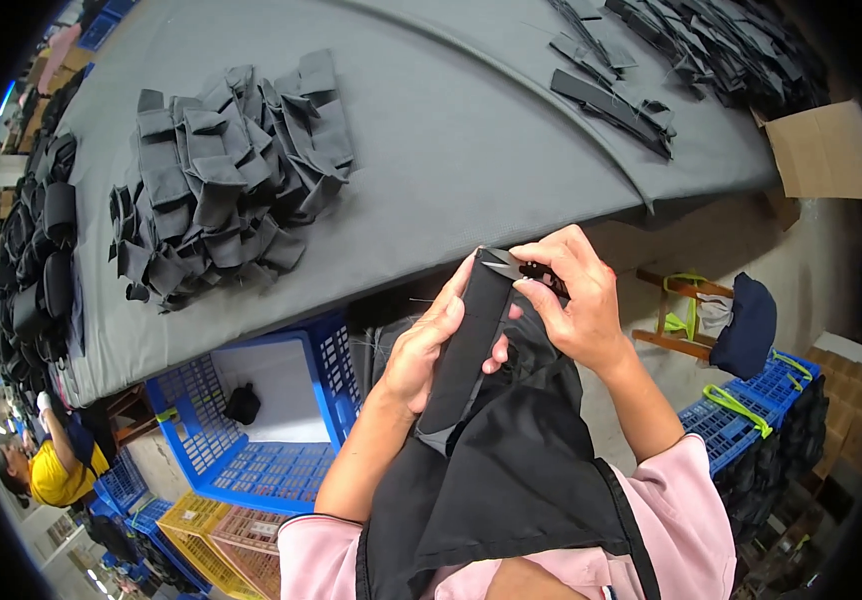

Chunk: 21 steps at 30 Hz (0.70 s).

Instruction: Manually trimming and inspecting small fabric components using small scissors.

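My left hand is closed round a long, flat black fabric piece, thumb on one side and fingertips showing at the other. The piece slants upward, its top end just off the table's near edge and its lower end by my black apron. In my right hand is a pair of thread snips, pinched between thumb and fingers. Their pointed silver blades lie across the top end of the fabric piece. Part of the dark handle is hidden by my fingers.
The grey-covered table carries a heap of folded dark fabric pieces at left and loose dark strips at far right. Below stand a blue crate, a wooden stool and stacked blue baskets. A person in yellow is far left.
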Available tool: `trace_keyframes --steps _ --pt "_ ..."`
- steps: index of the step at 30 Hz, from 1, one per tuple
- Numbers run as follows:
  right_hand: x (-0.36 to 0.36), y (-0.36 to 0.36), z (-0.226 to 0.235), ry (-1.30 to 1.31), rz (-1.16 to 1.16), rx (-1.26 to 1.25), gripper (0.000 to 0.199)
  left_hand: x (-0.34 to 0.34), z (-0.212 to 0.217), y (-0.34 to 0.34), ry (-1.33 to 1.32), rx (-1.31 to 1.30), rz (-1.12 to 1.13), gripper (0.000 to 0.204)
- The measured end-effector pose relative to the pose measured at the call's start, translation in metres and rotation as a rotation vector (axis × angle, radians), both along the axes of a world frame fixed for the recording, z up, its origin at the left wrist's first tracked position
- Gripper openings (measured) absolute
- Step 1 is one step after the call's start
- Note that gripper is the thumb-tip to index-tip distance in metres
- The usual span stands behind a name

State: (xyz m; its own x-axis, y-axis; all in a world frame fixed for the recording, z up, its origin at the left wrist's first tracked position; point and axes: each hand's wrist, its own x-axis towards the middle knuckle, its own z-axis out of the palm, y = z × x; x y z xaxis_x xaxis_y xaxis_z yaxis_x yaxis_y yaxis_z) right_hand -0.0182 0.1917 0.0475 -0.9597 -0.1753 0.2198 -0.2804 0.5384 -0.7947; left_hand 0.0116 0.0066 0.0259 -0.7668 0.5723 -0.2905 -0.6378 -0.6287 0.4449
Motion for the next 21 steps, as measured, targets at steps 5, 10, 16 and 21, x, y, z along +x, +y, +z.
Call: trace_keyframes --steps 5,10,16,21 --pt "-0.007 0.007 -0.002 0.091 0.116 0.052 0.026 -0.002 -0.003 -0.007 -0.025 0.066 -0.107 0.069" --pt "-0.008 0.009 -0.009 0.047 0.071 -0.146 0.023 0.001 0.006 -0.006 -0.043 0.025 -0.134 0.073" --pt "-0.016 0.036 0.011 0.055 0.304 0.086 0.027 0.000 0.008 -0.007 -0.093 0.026 -0.191 0.075" --pt "-0.033 0.047 0.027 0.032 0.529 0.134 0.028 0.000 0.012 -0.013 -0.123 0.063 -0.303 0.072"
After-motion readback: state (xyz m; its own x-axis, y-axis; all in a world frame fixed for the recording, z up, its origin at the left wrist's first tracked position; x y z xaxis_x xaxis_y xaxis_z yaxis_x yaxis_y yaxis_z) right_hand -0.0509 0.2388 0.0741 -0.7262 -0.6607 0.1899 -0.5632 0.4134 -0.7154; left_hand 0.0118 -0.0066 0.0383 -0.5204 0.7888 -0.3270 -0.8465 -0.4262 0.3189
